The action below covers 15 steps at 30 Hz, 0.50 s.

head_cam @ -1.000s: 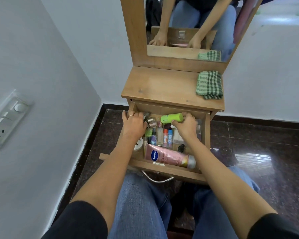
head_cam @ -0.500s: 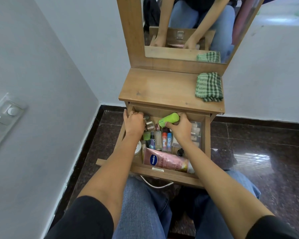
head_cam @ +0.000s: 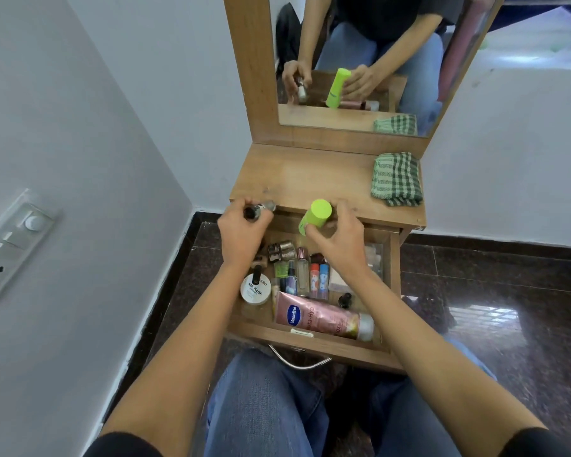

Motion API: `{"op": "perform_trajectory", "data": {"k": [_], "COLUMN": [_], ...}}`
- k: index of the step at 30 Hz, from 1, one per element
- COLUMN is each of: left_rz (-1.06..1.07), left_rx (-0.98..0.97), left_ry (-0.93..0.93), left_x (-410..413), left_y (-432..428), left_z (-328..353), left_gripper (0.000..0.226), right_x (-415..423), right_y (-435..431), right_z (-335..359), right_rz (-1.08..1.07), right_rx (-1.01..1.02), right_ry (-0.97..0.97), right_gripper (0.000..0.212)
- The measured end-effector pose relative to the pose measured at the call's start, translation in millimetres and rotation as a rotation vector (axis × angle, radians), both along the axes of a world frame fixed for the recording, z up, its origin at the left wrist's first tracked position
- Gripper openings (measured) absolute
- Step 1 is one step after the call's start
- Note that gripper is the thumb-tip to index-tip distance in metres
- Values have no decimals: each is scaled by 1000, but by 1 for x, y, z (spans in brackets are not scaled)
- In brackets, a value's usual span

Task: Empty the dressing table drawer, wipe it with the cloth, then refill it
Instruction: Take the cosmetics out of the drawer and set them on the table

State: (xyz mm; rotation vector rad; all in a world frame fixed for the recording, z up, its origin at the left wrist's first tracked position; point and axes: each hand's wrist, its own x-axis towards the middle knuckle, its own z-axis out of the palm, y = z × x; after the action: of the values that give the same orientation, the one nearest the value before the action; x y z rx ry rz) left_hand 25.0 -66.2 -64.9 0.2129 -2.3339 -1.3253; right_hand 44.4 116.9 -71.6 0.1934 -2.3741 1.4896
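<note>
1. Left hand (head_cam: 241, 232): curled round a small vial (head_cam: 259, 209), held right at the front edge of the tabletop (head_cam: 304, 173), above the drawer (head_cam: 310, 349)
2. Right hand (head_cam: 338, 239): fingers and thumb gripping a green bottle (head_cam: 315, 216) near its lower end, top end tilted up toward the tabletop, clear above the drawer's back
3. Emptying step, plainly, and early in it: drawer pulled open and crowded, with a pink tube (head_cam: 320, 318) along the front, a white jar (head_cam: 255, 289) at the left and a row of small bottles (head_cam: 302, 275) behind the tube
4. Cloth (head_cam: 397, 179) folded at the tabletop's right side, neither hand on it; wiping a long way off
5. Next, by the look of it: setting both down on bare wood left of the cloth, upright and back from the edge, then reaching in for more
6. Worth watching: tall green bottle likely to tip if put down tilted, so base flat first
</note>
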Motion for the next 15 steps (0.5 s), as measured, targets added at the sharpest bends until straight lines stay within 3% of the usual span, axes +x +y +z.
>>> {"op": "perform_trajectory", "data": {"k": [3,7,10,15], "left_rz": [23,-17,-43,-78], "left_rx": [61,94,0,-171], "left_ry": [79,-34,-116,-172], "left_x": [-19,-51,-73,-102], "left_y": [2,2,0,-5], "left_z": [22,40,44,41], "left_gripper": [19,38,44,34], "right_x": [-30,-71,-92,-117], "right_y": [-2,-4,-7,-14], "right_z": [23,40,40,32], "right_rz": [-20,-31,-7,4], "right_rx": [-8,36,73,57], "right_ry": [24,-10,-27,-39], "right_gripper": [36,35,34,36]}}
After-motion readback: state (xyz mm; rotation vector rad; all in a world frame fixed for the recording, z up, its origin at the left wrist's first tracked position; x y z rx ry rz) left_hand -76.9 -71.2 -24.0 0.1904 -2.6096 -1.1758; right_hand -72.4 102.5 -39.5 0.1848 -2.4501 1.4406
